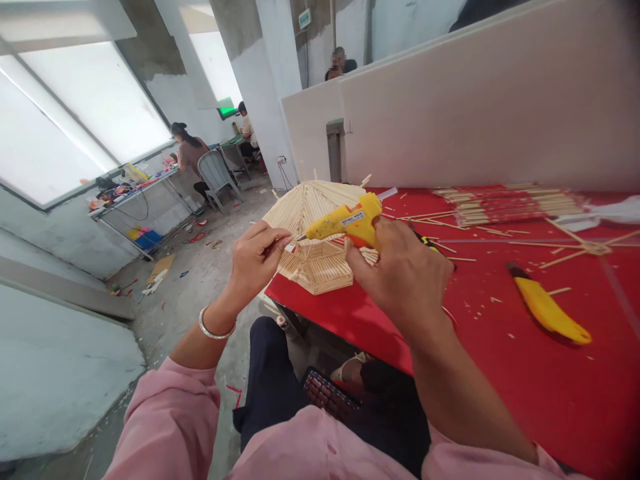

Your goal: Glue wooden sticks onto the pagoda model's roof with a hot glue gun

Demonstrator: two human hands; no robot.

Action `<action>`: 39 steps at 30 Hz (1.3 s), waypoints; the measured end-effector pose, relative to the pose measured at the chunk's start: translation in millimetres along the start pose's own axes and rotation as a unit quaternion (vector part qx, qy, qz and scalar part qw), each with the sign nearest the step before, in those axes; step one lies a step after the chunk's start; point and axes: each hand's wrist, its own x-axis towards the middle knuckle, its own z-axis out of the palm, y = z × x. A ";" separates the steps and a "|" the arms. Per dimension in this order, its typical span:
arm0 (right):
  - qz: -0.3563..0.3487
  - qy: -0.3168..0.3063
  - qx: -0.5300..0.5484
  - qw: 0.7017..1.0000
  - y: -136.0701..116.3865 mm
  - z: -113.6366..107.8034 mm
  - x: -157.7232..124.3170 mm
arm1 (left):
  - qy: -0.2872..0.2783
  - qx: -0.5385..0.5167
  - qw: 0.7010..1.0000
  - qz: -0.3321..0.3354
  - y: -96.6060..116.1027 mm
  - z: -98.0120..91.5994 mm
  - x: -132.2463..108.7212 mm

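My right hand is wrapped round a yellow glue gun, whose nozzle points left. At that nozzle tip, the fingers of my left hand are pinched together; what they hold is too small to make out. Behind and below the gun is a many-sided structure of thin wooden sticks, with rows of sticks fanning out from ridges. It sits at the left edge of the red table, and a few stick ends poke out at its top.
A yellow-handled knife lies on the table at right. Behind it are bundled sticks, a crossed stick frame and loose sticks. A pale board rises behind. People sit farther off, near a grey chair.
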 end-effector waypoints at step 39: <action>0.008 0.013 0.017 1.000 -3.8 1.5 -1.0 | 0.022 -0.163 0.980 -0.111 -4.9 2.6 -8.5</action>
